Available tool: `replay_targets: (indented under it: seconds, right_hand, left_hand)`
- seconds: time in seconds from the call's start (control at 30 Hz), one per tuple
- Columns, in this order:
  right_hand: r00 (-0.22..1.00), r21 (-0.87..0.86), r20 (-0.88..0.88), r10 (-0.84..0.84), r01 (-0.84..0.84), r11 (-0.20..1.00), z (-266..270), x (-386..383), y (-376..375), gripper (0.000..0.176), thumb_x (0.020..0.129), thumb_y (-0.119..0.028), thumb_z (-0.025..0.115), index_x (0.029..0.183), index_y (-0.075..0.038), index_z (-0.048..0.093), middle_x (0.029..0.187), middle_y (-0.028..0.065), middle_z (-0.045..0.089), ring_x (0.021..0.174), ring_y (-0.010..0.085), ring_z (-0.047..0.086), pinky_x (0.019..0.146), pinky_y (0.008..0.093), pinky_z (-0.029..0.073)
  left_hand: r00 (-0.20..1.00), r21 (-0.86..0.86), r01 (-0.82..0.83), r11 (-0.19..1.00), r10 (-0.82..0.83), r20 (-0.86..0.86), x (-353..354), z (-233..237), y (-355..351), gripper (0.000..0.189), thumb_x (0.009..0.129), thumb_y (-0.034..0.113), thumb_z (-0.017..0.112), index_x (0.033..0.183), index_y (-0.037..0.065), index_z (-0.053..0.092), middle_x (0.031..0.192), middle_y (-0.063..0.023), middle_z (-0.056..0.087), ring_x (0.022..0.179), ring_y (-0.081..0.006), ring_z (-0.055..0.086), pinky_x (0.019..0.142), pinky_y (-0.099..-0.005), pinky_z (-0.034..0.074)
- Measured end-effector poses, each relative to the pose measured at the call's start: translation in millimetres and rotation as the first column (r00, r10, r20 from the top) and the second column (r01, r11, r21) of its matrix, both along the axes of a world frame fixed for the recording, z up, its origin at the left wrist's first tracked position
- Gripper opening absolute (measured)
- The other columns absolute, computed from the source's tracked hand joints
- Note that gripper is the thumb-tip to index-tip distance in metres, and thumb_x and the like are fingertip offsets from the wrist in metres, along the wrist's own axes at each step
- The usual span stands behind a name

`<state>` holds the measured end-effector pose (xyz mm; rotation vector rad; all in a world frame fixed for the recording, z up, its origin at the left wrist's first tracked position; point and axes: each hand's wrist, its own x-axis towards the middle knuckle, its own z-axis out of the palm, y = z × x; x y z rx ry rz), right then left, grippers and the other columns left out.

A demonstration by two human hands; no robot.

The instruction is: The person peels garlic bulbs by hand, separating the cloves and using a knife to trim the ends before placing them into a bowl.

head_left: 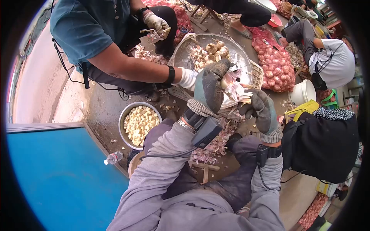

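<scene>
Both my hands wear grey-green work gloves and are raised over the near side of a wide round tray (pixel 179 50). Closed fingers of my left hand (pixel 211 82) grip a garlic bulb (pixel 232 82) with loose, pinkish torn skin. Just right of it, my right hand (pixel 259 107) is closed with its fingertips at the pale stalk end (pixel 243 95) of the garlic. Whole bulbs (pixel 211 48) and loose cloves (pixel 198 56) lie in the tray beyond my hands. Below them, a heap of peeled skins (pixel 214 148) covers the ground.
A metal bowl of peeled cloves (pixel 140 125) stands at left, near a plastic bottle (pixel 114 158) and a blue panel (pixel 61 177). A co-worker's gloved hand (pixel 188 79) touches the tray's left side. Red net sacks of garlic (pixel 273 63) and a white bucket (pixel 303 92) stand at right.
</scene>
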<state>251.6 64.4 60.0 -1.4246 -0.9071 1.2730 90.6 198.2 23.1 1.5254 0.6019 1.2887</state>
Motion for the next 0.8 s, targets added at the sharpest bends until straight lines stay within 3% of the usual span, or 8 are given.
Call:
replay_targets:
  seconds: [0.2, 0.23, 0.27, 0.33, 0.37, 0.43, 0.53, 0.8]
  right_hand:
    - [0.96, 0.089, 0.233, -0.157, 0.14, 0.986, 8.9, -14.8, -2.2, 0.045, 0.098, -0.03, 0.072, 0.126, 0.003, 0.06, 0.108, 0.0075, 0.068, 0.086, 0.0085, 0.064, 0.071, 0.023, 0.054]
    - [0.943, 0.139, 0.252, -0.216, 0.185, 0.973, -3.2, -14.7, -3.6, 0.045, 0.097, -0.029, 0.073, 0.126, 0.004, 0.06, 0.109, 0.0073, 0.069, 0.089, 0.0089, 0.064, 0.074, 0.0236, 0.055]
    - [0.921, 0.19, 0.272, -0.278, 0.232, 0.954, -9.9, -10.6, -6.8, 0.045, 0.097, -0.027, 0.073, 0.127, 0.004, 0.06, 0.11, 0.0071, 0.069, 0.092, 0.0094, 0.063, 0.077, 0.0242, 0.055]
    - [0.935, 0.148, 0.182, -0.304, 0.279, 0.949, -11.5, 8.6, -13.6, 0.048, 0.098, -0.028, 0.072, 0.13, 0.004, 0.058, 0.11, 0.0072, 0.069, 0.093, 0.0113, 0.066, 0.079, 0.0257, 0.057]
    - [0.966, 0.125, 0.03, -0.257, 0.252, 0.96, -11.2, 22.4, -20.0, 0.049, 0.098, -0.029, 0.072, 0.131, 0.005, 0.057, 0.111, 0.0077, 0.069, 0.095, 0.0122, 0.067, 0.079, 0.0262, 0.057]
    - [0.937, 0.125, -0.313, -0.155, 0.202, 0.971, -19.3, 44.5, -34.5, 0.053, 0.098, -0.03, 0.07, 0.134, 0.006, 0.055, 0.114, 0.0092, 0.069, 0.097, 0.0137, 0.069, 0.079, 0.0277, 0.06]
    - [0.93, 0.135, -0.35, -0.114, 0.171, 0.976, -20.4, 54.2, -50.6, 0.054, 0.098, -0.031, 0.07, 0.135, 0.005, 0.054, 0.118, 0.0098, 0.068, 0.099, 0.013, 0.068, 0.079, 0.0284, 0.06]
    - [0.899, 0.212, 0.285, -0.332, 0.279, 0.937, 0.5, 66.7, -61.0, 0.041, 0.097, -0.025, 0.074, 0.123, 0.005, 0.063, 0.107, 0.0096, 0.072, 0.089, 0.0116, 0.067, 0.079, 0.027, 0.057]
  left_hand:
    - [0.921, -0.356, 0.359, 0.863, -0.268, 0.282, 32.6, -12.5, -18.6, 0.024, 0.103, 0.011, 0.052, 0.116, -0.005, 0.064, 0.097, -0.0097, 0.069, 0.092, -0.0196, 0.067, 0.087, -0.0326, 0.054]
    - [0.978, 0.151, 0.094, 0.984, -0.063, -0.201, 26.6, 9.3, -26.6, 0.025, 0.103, 0.013, 0.052, 0.116, -0.005, 0.064, 0.103, -0.0098, 0.067, 0.093, -0.0186, 0.066, 0.089, -0.0322, 0.054]
    - [0.976, 0.148, 0.114, 0.982, -0.082, -0.204, 29.6, 6.5, -26.9, 0.025, 0.103, 0.013, 0.052, 0.116, -0.005, 0.064, 0.103, -0.0098, 0.067, 0.093, -0.0186, 0.066, 0.089, -0.0322, 0.054]
    - [0.905, 0.081, 0.413, 0.907, -0.399, -0.148, 42.1, 6.3, -28.6, 0.039, 0.094, 0.001, 0.063, 0.132, -0.002, 0.057, 0.126, -0.0105, 0.065, 0.112, -0.02, 0.064, 0.097, -0.0359, 0.051]
    - [0.736, -0.453, 0.677, 0.58, -0.531, 0.42, 51.3, 9.5, -38.1, 0.044, 0.099, 0.014, 0.063, 0.138, -0.002, 0.053, 0.127, -0.0097, 0.061, 0.11, -0.0154, 0.061, 0.095, -0.0306, 0.051]
    - [0.734, -0.42, 0.677, 0.605, -0.597, 0.324, 55.7, 22.6, -48.4, 0.05, 0.096, 0.009, 0.068, 0.141, -0.002, 0.05, 0.13, -0.0096, 0.062, 0.115, -0.0166, 0.061, 0.1, -0.0324, 0.049]
    - [0.719, -0.412, 0.681, 0.605, -0.657, 0.224, 61.4, 18.5, -62.4, 0.061, 0.091, 0.005, 0.075, 0.145, -0.002, 0.047, 0.132, -0.009, 0.062, 0.12, -0.0163, 0.06, 0.106, -0.0327, 0.048]
    - [0.816, -0.247, 0.529, 0.812, -0.566, -0.115, 73.5, -7.4, -74.0, 0.044, 0.09, -0.002, 0.074, 0.131, -0.001, 0.057, 0.117, -0.0055, 0.066, 0.106, -0.0137, 0.064, 0.095, -0.0299, 0.053]
